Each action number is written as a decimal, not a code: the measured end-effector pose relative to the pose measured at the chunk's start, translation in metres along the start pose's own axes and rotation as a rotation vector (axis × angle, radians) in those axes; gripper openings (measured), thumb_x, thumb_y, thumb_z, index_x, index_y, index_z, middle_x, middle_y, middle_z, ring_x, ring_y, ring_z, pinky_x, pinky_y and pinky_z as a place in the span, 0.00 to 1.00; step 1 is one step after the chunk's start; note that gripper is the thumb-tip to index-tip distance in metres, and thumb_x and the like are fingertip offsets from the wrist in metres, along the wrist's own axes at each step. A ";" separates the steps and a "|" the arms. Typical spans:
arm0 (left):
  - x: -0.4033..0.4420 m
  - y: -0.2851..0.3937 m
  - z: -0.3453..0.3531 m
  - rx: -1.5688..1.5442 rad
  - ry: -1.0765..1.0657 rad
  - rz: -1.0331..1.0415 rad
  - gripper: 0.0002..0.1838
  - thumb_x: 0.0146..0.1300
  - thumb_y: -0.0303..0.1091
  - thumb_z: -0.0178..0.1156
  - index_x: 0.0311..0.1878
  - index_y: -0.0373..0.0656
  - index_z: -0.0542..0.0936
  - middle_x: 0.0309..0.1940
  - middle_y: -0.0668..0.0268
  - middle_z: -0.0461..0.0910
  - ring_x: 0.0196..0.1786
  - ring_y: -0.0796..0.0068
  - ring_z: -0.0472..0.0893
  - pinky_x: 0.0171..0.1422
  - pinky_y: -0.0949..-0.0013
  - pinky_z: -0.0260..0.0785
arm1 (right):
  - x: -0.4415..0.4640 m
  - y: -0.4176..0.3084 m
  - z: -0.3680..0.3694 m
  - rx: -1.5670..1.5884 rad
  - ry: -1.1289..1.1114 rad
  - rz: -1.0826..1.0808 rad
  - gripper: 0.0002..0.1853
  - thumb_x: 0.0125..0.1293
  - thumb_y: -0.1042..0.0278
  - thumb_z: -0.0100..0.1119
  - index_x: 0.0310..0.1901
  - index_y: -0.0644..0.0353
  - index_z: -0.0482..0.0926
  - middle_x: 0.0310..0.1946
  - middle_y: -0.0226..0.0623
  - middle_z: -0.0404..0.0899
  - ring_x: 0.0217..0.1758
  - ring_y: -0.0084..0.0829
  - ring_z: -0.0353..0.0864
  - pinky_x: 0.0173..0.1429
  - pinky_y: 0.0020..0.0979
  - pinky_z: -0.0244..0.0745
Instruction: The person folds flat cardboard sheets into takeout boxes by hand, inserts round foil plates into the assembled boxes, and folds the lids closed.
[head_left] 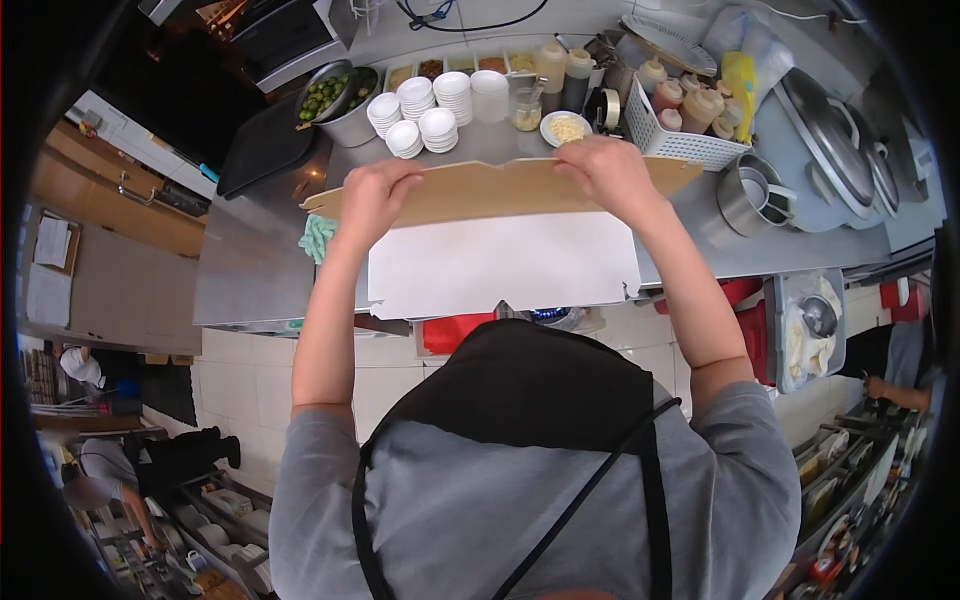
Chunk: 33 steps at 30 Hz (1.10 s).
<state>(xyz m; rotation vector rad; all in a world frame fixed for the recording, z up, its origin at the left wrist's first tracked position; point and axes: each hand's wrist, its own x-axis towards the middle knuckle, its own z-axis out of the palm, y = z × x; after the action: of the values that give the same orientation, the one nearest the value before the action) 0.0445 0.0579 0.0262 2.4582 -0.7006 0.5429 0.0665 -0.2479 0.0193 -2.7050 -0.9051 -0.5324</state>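
Left hand and right hand, fingers curled, both grip the upper edge of a creased brown-and-white cardboard sheet, mid-frame at a shiny grey metal counter; stacked small round white dishes stand upper centre.

Commercial kitchen, round white dishes are standing on a grey metal counter, plastic squeeze bottles are filling a white perforated basket

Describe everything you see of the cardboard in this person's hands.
The cardboard looks stiff, brown on the far part and white on the near part, meeting along a nearly straight line. Notches mark its edges. The left hand and right hand grip its far edge. It is over the metal counter; underside contact is hidden.
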 end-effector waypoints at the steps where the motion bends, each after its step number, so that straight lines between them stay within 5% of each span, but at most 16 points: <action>1: -0.001 0.004 0.000 0.039 0.073 -0.013 0.05 0.50 0.23 0.59 0.32 0.37 0.80 0.28 0.57 0.79 0.31 0.61 0.80 0.38 0.66 0.70 | 0.001 -0.003 0.001 0.000 -0.009 0.004 0.07 0.47 0.69 0.62 0.31 0.58 0.80 0.30 0.33 0.79 0.37 0.35 0.77 0.37 0.33 0.72; 6: -0.018 0.017 -0.010 0.197 0.251 0.021 0.06 0.47 0.22 0.59 0.30 0.42 0.80 0.29 0.62 0.80 0.32 0.61 0.79 0.38 0.65 0.71 | 0.001 -0.022 -0.009 -0.031 0.347 -0.188 0.05 0.46 0.75 0.58 0.28 0.57 0.79 0.26 0.32 0.75 0.30 0.33 0.74 0.33 0.32 0.71; 14: -0.179 -0.006 0.119 0.009 0.025 0.012 0.10 0.47 0.20 0.56 0.35 0.39 0.79 0.38 0.60 0.80 0.43 0.62 0.79 0.48 0.62 0.70 | -0.145 -0.052 0.133 0.149 -0.022 -0.100 0.07 0.45 0.73 0.52 0.29 0.57 0.74 0.29 0.32 0.72 0.36 0.32 0.73 0.36 0.34 0.70; 20: -0.185 0.001 0.145 0.053 -0.214 0.001 0.13 0.50 0.26 0.58 0.41 0.42 0.77 0.48 0.61 0.76 0.50 0.63 0.75 0.50 0.63 0.67 | -0.153 -0.052 0.150 0.132 -0.181 0.010 0.05 0.45 0.71 0.55 0.27 0.58 0.72 0.29 0.33 0.72 0.38 0.34 0.72 0.37 0.34 0.70; 27: -0.172 0.000 0.154 0.017 -0.168 -0.143 0.08 0.54 0.24 0.51 0.35 0.40 0.78 0.32 0.63 0.80 0.39 0.64 0.78 0.47 0.62 0.64 | -0.139 -0.062 0.160 0.054 -0.139 0.079 0.09 0.49 0.64 0.61 0.23 0.58 0.73 0.27 0.34 0.72 0.34 0.34 0.73 0.34 0.36 0.71; 33: -0.146 0.003 0.164 0.114 -0.129 -0.186 0.06 0.58 0.28 0.49 0.28 0.40 0.75 0.24 0.64 0.75 0.32 0.64 0.75 0.41 0.61 0.62 | -0.105 -0.030 0.165 0.141 -0.377 0.132 0.14 0.59 0.55 0.51 0.22 0.55 0.74 0.25 0.32 0.76 0.34 0.31 0.76 0.42 0.36 0.66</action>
<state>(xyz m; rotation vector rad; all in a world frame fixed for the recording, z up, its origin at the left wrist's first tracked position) -0.0342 0.0141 -0.1743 2.6489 -0.4943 0.3642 0.0131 -0.2247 -0.1705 -2.7541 -0.8032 0.0711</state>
